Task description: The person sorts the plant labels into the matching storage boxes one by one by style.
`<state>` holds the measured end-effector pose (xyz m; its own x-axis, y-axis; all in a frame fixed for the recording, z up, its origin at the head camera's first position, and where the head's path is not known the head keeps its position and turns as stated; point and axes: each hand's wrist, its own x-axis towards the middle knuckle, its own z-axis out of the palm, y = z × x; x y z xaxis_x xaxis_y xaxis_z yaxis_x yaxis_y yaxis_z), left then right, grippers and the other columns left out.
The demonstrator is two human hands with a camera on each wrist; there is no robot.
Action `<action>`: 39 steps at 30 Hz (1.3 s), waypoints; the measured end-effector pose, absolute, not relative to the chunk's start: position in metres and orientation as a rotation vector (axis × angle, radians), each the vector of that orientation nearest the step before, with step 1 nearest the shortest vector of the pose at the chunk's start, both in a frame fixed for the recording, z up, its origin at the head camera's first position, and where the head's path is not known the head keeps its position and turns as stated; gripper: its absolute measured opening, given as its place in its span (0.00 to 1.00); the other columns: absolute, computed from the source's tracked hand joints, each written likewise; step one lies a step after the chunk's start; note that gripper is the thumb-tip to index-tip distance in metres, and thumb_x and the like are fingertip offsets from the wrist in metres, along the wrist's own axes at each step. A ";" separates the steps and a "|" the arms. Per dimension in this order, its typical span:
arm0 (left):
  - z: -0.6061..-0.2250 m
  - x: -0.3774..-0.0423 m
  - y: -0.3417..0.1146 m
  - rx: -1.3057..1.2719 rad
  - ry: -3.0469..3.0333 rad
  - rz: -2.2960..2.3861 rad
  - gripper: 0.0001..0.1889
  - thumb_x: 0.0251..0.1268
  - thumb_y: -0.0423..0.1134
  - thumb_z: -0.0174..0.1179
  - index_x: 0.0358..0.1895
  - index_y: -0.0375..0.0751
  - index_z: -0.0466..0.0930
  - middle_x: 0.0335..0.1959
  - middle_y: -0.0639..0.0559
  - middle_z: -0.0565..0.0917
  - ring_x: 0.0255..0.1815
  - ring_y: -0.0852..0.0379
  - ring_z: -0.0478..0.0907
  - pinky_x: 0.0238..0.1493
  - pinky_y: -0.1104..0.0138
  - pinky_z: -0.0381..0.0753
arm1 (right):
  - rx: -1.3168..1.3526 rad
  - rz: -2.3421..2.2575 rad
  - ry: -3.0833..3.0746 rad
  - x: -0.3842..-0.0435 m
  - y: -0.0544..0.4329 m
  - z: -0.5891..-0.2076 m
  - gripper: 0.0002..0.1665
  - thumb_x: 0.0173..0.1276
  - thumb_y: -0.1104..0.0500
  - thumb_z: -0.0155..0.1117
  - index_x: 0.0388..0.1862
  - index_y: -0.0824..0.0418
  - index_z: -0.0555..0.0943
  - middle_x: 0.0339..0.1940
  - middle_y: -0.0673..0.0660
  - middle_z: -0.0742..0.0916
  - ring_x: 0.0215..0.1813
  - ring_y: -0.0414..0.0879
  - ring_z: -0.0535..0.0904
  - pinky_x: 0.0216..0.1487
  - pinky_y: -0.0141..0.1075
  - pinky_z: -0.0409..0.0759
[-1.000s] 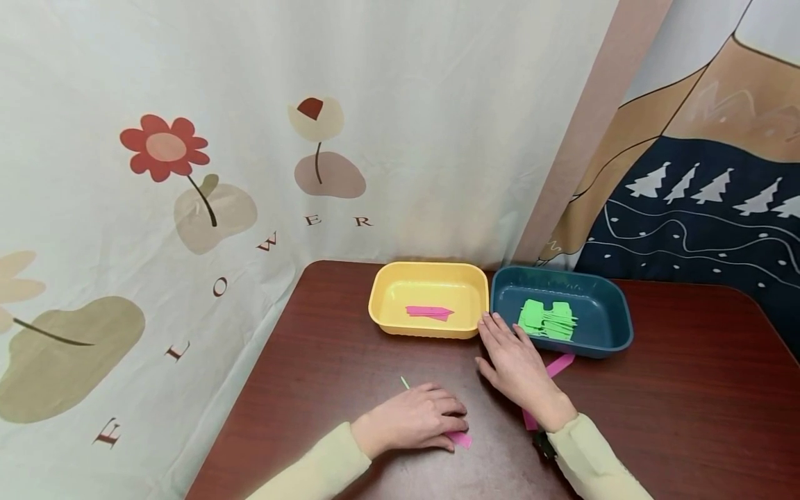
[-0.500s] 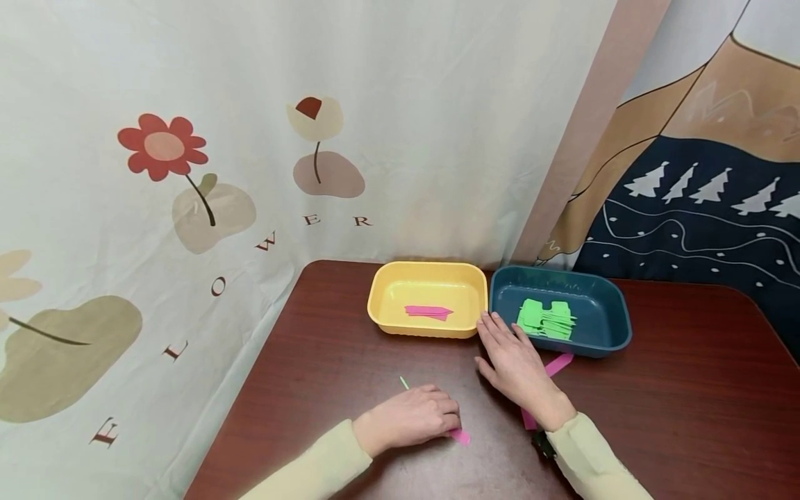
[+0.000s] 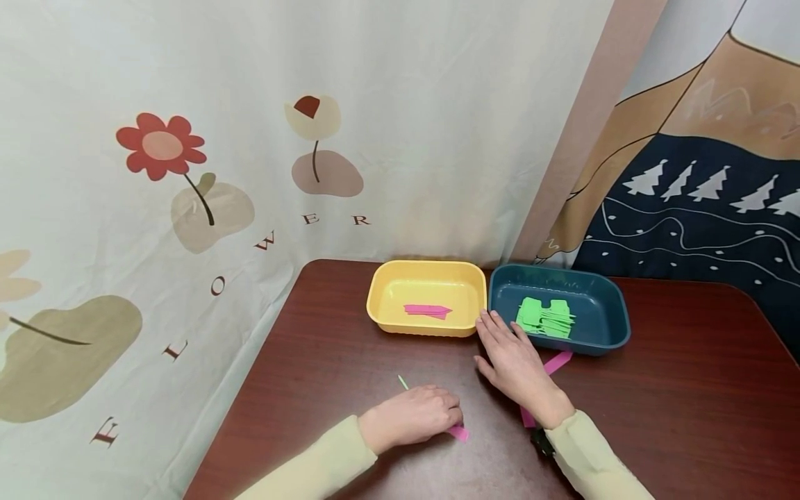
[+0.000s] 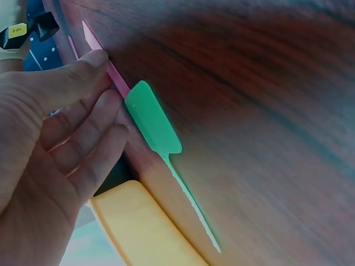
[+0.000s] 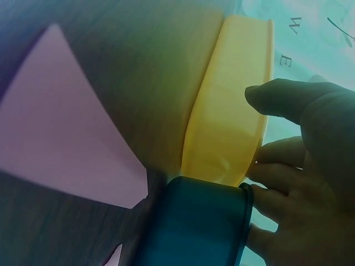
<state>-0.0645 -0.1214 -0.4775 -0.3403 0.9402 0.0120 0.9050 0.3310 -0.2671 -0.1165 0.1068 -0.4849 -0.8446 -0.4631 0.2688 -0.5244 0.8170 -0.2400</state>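
My left hand (image 3: 412, 417) is low over the table, pinching a pink plastic strip (image 4: 117, 78) between thumb and fingers. One end of the strip (image 3: 459, 433) shows past the fingertips in the head view. Directly in line with it is a green plant label (image 4: 152, 119), its broad head meeting the strip and its thin spike pointing away; only the spike tip shows in the head view. My right hand (image 3: 515, 364) lies with fingers extended against the near walls of the yellow tray (image 3: 426, 329) and the dark teal tray (image 3: 603, 319), where they meet.
Pink pointed strips (image 3: 428, 310) lie in the yellow tray. A pile of green plant labels (image 3: 545, 318) fills part of the teal tray. Beside and under my right forearm are more pink strips (image 3: 558, 362) on the brown table (image 3: 687, 389). A printed curtain (image 3: 425, 139) hangs behind.
My left hand's fingers have drawn in around the pink strip, and the thumb has gone out of sight in the head view. The right hand has kept its place at the trays.
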 end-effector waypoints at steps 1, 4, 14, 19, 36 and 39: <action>-0.477 -0.065 -0.121 -1.701 -2.428 0.327 0.08 0.75 0.53 0.61 0.38 0.61 0.87 0.34 0.67 0.81 0.38 0.67 0.80 0.45 0.75 0.78 | 0.771 0.455 -2.802 -0.117 0.107 -0.485 0.41 0.67 0.53 0.75 0.73 0.71 0.72 0.77 0.67 0.72 0.78 0.61 0.66 0.74 0.62 0.64; -0.477 -0.066 -0.120 -1.712 -2.434 0.353 0.07 0.74 0.52 0.62 0.39 0.60 0.86 0.34 0.67 0.82 0.38 0.67 0.80 0.45 0.75 0.79 | 0.773 0.459 -2.799 -0.117 0.107 -0.484 0.41 0.67 0.53 0.75 0.73 0.71 0.72 0.77 0.67 0.72 0.79 0.61 0.66 0.74 0.62 0.64; -0.475 -0.068 -0.118 -1.727 -2.488 0.368 0.04 0.67 0.44 0.69 0.40 0.60 0.85 0.38 0.65 0.80 0.42 0.66 0.79 0.45 0.75 0.79 | 0.778 0.459 -2.806 -0.119 0.107 -0.483 0.42 0.66 0.53 0.76 0.73 0.71 0.72 0.76 0.67 0.72 0.78 0.61 0.66 0.74 0.62 0.64; -0.476 -0.069 -0.117 -1.725 -2.484 0.374 0.05 0.66 0.44 0.70 0.40 0.59 0.83 0.37 0.65 0.79 0.41 0.66 0.77 0.42 0.75 0.78 | 0.777 0.459 -2.811 -0.119 0.107 -0.483 0.42 0.66 0.53 0.76 0.73 0.71 0.72 0.76 0.67 0.72 0.78 0.61 0.66 0.74 0.62 0.63; -0.472 -0.081 -0.125 -1.771 -2.515 0.149 0.03 0.68 0.47 0.69 0.41 0.61 0.86 0.38 0.69 0.82 0.42 0.69 0.81 0.47 0.75 0.79 | 0.777 0.457 -2.810 -0.117 0.108 -0.485 0.43 0.66 0.54 0.76 0.73 0.71 0.72 0.76 0.67 0.72 0.78 0.61 0.66 0.73 0.63 0.64; -0.468 -0.084 -0.127 -1.751 -2.503 0.114 0.02 0.69 0.49 0.68 0.42 0.61 0.86 0.39 0.68 0.82 0.43 0.68 0.80 0.47 0.74 0.78 | 0.780 0.458 -2.804 -0.117 0.108 -0.484 0.42 0.66 0.54 0.76 0.73 0.72 0.72 0.76 0.67 0.73 0.78 0.62 0.66 0.73 0.63 0.64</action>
<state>-0.0835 -0.1272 -0.4680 -0.3413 0.9396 0.0268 0.9332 0.3422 -0.1099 -0.1172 0.1081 -0.4845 -0.8422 -0.4688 0.2663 -0.5292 0.8132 -0.2420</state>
